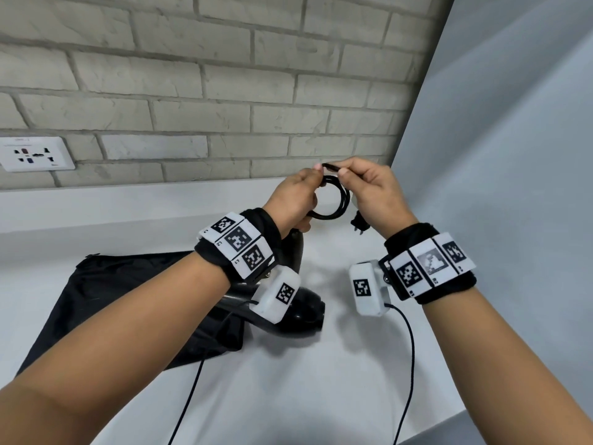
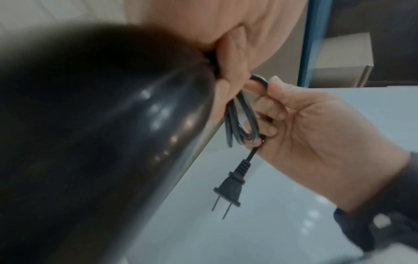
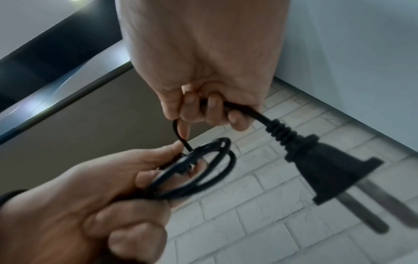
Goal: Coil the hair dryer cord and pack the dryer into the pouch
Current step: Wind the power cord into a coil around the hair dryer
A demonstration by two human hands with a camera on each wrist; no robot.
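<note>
No legible text; socket plate [image 1: 35, 153] print perhaps lettering, too blurred.

Both forearms reach in from the bottom corners of the head view and meet up around center frame, each wrist strapped with a marker band. Left hand [image 1: 293, 199] has its fingers curled around the cord [image 1: 333, 200] loops. Right hand [image 1: 373, 191] pinches the cord's tail, other fingers curled in.

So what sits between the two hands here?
Between the left hand and right hand hangs the coiled cord, pinched by both, nothing else; the head view shows it.
</note>
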